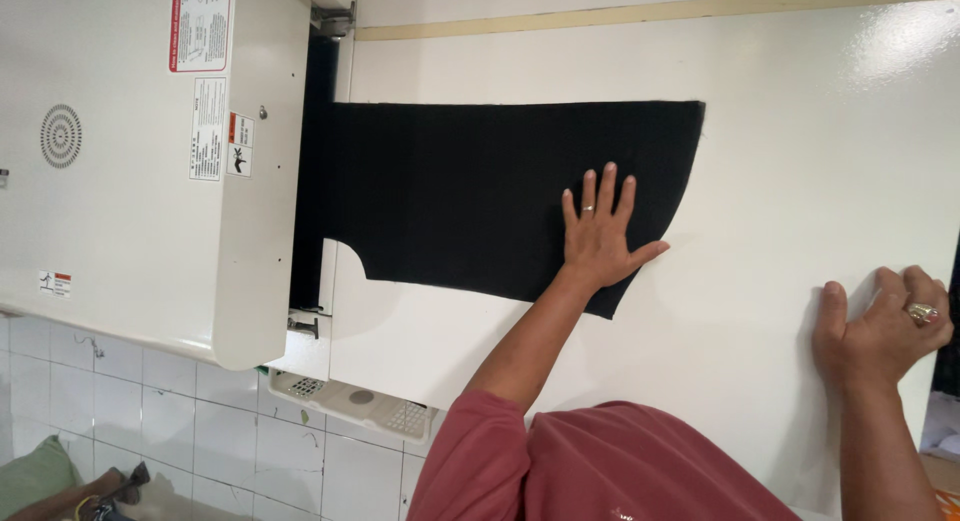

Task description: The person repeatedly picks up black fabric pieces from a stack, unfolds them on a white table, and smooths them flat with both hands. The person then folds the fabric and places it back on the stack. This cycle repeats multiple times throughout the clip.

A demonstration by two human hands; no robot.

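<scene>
A garment workshop is shown, seen from above. A large white machine (pixel 150 171), marked with warning labels (pixel 208 129) and a round vent (pixel 61 136), is set at the left edge of a glossy white feed table (pixel 800 131). A cut piece of black fabric (pixel 480 196), shaped like a clothing panel, is laid flat at the machine's mouth. White floor tiles (pixel 200 431) are seen below the table's near edge.

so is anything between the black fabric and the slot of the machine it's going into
Nothing visible: the black fabric piece lies flat on the white feed surface, its far edge already at the machine's dark opening. The left hand presses on it.
</scene>
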